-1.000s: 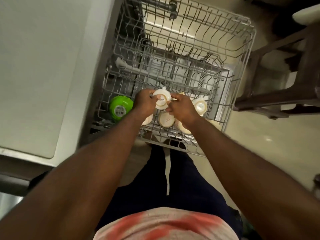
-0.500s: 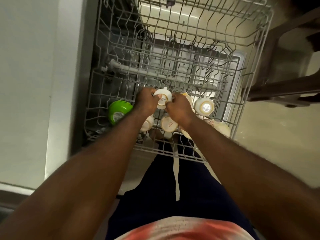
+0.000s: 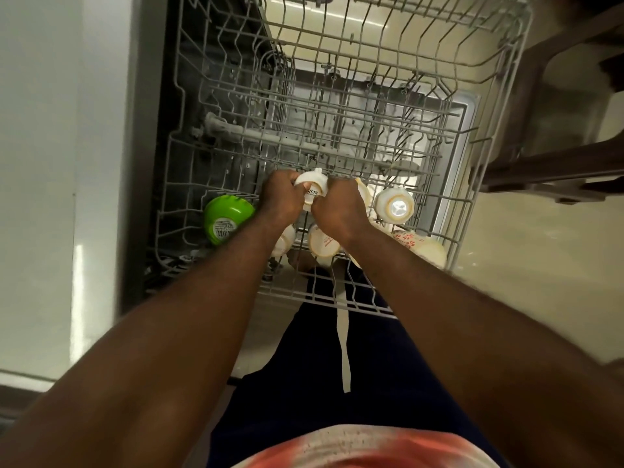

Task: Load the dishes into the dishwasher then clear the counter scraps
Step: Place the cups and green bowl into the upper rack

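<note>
Nearest: dark trousers and a red-blotched shirt hem, then two bare forearms reaching forward over the front rim of the pulled-out rack (image 3: 337, 300). Standing square to it, counter (image 3: 40, 163) to the left.

Just past that rim, a cluster of cream cups (image 3: 322, 243) set base-up. Four counted plainly: one half under the left wrist, one between the wrists, one with red flowers at the right corner, one with a bright base just beyond it. Possibly a fifth behind the right hand, mostly hidden. One green bowl (image 3: 228, 216) at the left, tipped, its labelled base facing up, apart from the cups.

Next, both hands meeting over the middle of the rack. Left hand (image 3: 282, 201) and right hand (image 3: 339, 212) gripping one white cup (image 3: 312, 189) from either side, fingers (image 3: 290, 180) curled round its wall. Held base-up, axis near upright and leaning a little toward the camera, handle stub pointing away. Cup directly between the two hands, just ahead of the knuckles; neither hand nearer. Cannot tell whether touching the tines below or just above them.

Likely seating it in the row behind the cream cups; calls for a straight lowering, mouth down, then letting go.

Farther on, bare tines, the lower tub showing through, dark wooden furniture (image 3: 557, 170) at the right.
</note>
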